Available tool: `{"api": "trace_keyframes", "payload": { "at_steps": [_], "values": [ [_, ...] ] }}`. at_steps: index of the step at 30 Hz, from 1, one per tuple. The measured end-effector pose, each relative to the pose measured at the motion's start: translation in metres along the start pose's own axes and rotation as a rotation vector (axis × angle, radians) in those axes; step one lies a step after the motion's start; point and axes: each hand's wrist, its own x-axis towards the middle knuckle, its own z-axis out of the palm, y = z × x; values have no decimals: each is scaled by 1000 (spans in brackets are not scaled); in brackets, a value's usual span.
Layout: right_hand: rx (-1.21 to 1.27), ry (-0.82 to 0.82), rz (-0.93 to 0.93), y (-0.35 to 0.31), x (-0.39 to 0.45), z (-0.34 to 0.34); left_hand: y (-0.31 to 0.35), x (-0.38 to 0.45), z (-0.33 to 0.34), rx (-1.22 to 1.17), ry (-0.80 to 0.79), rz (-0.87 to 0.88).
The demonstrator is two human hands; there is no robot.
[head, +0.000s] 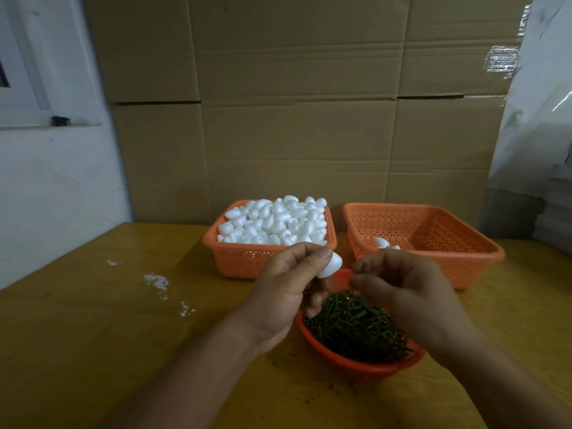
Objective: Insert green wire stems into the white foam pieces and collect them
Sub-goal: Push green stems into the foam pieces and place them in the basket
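My left hand (289, 287) pinches a white foam piece (330, 266) between thumb and fingers, just above the round orange bowl (356, 363) heaped with green wire stems (356, 325). My right hand (402, 289) hovers beside it over the bowl, fingers curled together as if pinching a thin stem; the stem itself is too fine to make out. An orange basket (244, 261) behind holds several loose foam pieces (275, 219). A second orange basket (458, 261) at the right holds a couple of foam pieces (382, 242).
The yellow table (93, 320) carries white foam crumbs (158, 281) at the left. Tall cardboard boxes (294, 103) stand behind the baskets. A white wall with a window sill is at the left, a plastic-wrapped stack at the right.
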Motion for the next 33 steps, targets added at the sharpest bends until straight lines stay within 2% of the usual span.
{"api": "trace_keyframes", "payload": {
  "at_steps": [4, 8, 21, 33],
  "values": [
    [328, 105, -30, -12, -5, 5, 1, 0, 3, -1, 9, 8],
    [433, 86, -9, -15, -7, 9, 2, -1, 5, 3, 19, 17],
    [427, 79, 9, -11, -4, 9, 4, -2, 5, 29, 32, 11],
    [299, 102, -106, -10, -7, 15, 1, -2, 5, 23, 10, 22]
  ]
}}
